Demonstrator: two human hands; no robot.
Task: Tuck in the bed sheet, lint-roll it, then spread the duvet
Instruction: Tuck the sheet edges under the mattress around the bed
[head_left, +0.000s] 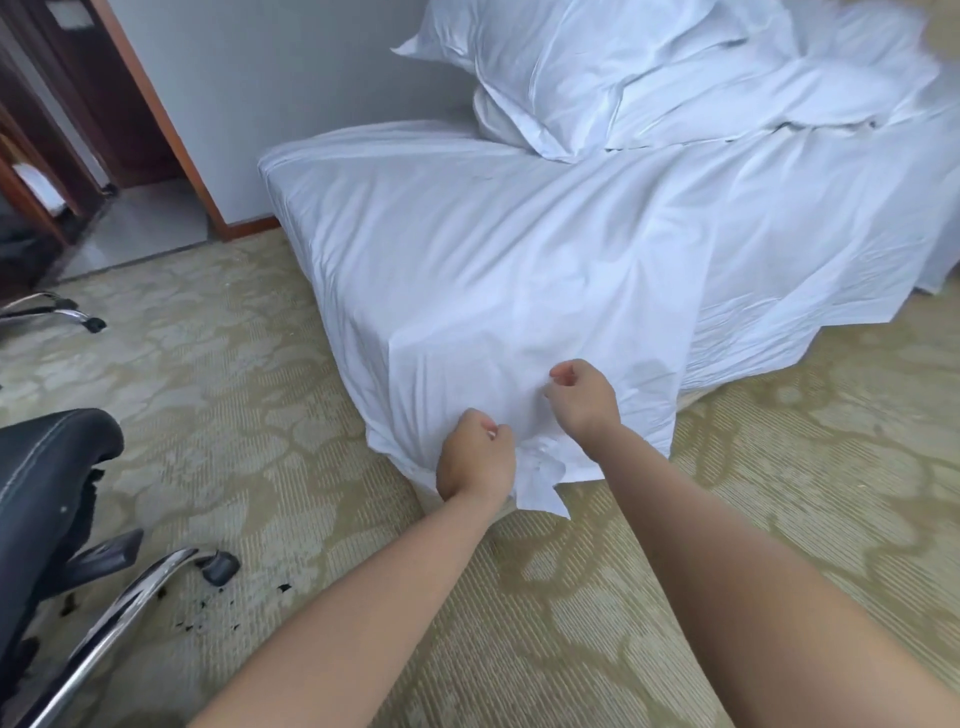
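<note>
The white sheet (519, 270) covers the mattress and hangs loose over its near corner, where the thin cotton makes soft folds and a crumpled point close to the floor. The left hand (475, 460) is at the low part of this corner, its fingers curled and pinching a bunch of the cloth. The right hand (584, 397) is just beside it, a little higher and to the right, with thumb and fingers curled against the same hanging cloth; it seems to pinch a small fold, but the contact is not fully clear. Both forearms are bare and reach from the near edge. On the far right of the bed lie two puffy white pillows (571, 78) with flat sewn borders, one on the other, and beside them a wrinkled white duvet (805, 171) that falls over the right side of the bed. The carpet (675, 597) is beige-green with a ribbed texture and a pale leaf pattern. At near left stands a black leather chair (47, 499) with shiny chrome legs, and small dark crumbs lie under it.
</note>
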